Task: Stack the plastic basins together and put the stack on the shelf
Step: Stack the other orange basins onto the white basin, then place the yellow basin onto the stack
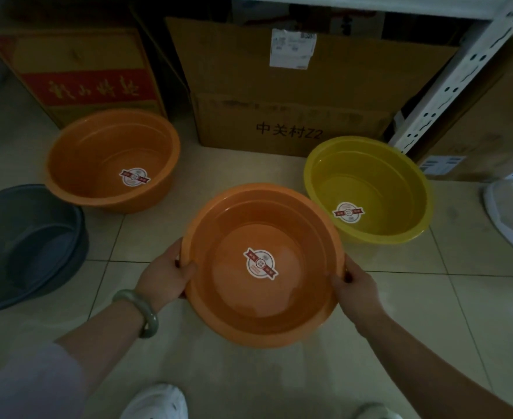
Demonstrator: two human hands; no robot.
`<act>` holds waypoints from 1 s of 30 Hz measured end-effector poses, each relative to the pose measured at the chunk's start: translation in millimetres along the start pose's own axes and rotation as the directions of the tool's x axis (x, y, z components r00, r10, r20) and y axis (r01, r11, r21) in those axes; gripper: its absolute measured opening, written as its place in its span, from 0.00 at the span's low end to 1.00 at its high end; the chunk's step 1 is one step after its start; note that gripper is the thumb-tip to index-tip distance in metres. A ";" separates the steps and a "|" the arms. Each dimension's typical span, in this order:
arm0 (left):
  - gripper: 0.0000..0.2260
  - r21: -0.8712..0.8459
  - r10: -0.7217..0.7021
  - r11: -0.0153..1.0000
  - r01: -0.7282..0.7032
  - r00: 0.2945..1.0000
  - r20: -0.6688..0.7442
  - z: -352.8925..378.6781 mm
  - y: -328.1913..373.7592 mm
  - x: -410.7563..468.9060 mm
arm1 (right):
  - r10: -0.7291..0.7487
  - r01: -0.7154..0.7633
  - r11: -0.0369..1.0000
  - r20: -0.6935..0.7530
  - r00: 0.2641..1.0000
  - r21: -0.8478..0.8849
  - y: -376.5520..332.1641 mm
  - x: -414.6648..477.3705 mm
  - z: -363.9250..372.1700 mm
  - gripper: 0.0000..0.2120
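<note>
Basins, four in my view, on a pale tiled floor (258, 370). Light is poor.

Biggest thing I see: plain cardboard box (294, 95) at 12 o'clock, printed characters low on its face, white label near its top. A red-and-yellow carton (82, 77) stands at 11 o'clock. White slotted shelf upright (457, 83) runs up at 1 o'clock, shelf board just above the boxes.

Grey basin (28, 246) at 9 o'clock, cut by the frame edge; it may be two nested, I cannot tell in this gloom. Far orange basin (113, 160) at 10 o'clock, upright, sticker inside, just in front of the carton. Yellow basin (370, 189) at 2 o'clock, upright, sticker inside, just beside the box.

Near orange basin (264, 264) sits dead centre, mouth up, its far rim overlapping the yellow one in my view. Left hand (164, 273) is clamped on its rim at 9 o'clock, thumb inside. Right hand (355, 285) is clamped on the rim at 3 o'clock.

Pale green bangle (140, 313) on the left wrist. White shoes (158, 402) at 6 o'clock.
</note>
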State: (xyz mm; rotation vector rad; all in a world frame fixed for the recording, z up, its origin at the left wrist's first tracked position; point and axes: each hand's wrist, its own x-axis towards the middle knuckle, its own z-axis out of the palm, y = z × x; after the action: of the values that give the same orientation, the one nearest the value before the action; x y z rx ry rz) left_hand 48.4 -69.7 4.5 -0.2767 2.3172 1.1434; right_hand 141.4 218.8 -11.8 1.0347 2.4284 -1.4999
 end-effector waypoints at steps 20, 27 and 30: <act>0.28 0.478 0.427 0.785 -0.393 0.903 0.041 20.2 149.7 56.4 | -0.096 0.029 0.986 -0.409 0.907 -0.167 1.7 55.3 -83.4 0.27; 0.28 0.439 0.427 0.787 -0.433 0.897 0.119 94.7 198.8 97.5 | -0.033 -0.064 0.983 -0.507 0.861 -0.172 6.0 104.4 -125.2 0.28; 0.28 0.504 0.353 0.773 -0.386 0.921 0.164 117.5 207.8 112.4 | 0.022 -0.096 0.986 -0.460 0.888 -0.137 9.8 117.0 -132.2 0.29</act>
State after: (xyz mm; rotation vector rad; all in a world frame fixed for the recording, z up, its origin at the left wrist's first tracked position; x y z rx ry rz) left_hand -85.4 156.9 24.4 0.4371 2.5860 0.6056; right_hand 91.2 388.0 -1.2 1.5587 2.7245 -1.1175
